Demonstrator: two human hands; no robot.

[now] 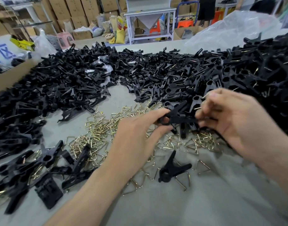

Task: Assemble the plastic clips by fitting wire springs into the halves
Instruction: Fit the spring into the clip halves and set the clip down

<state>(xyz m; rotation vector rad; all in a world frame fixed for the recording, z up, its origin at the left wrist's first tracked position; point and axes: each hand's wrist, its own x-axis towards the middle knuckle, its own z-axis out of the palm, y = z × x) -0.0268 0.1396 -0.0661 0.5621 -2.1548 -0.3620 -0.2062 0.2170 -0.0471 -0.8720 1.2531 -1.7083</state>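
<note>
Grey, matte bench (189,204), cloth-like, faintly wrinkled.

Left hand (140,129): thumb and fingers pinch the rounded end of a black clip (177,119), held just above the bench at centre right. Clip is moulded plastic, dull black, with two long tapered halves crossing at a pivot.

Right hand (229,121): fingers curled tight around the clip's other end. A short brass-coloured wire tip (197,108) pokes out beside the fingertips. Cannot tell if it is seated in the clip.

Below and left of the hands: a loose scatter of wire springs (97,132), thin bright gold wire bent into open triangles, tangled and overlapping.

Far left: a broad heap of clip halves (66,82), flat, slotted, ribbed black plastic.

Right and far right: a taller mound of assembled clips (254,70), X-shaped, with round pivot holes and bits of gold wire showing.

Near centre: one assembled clip (172,170) lies splayed on the bench, touching a spring. More clips (47,159) and halves lie mixed over springs at near left.

Beyond the bench: a crumpled translucent plastic bag (234,28) at far right, stacked brown cardboard boxes (84,12) and a white metal-framed table (149,13).
</note>
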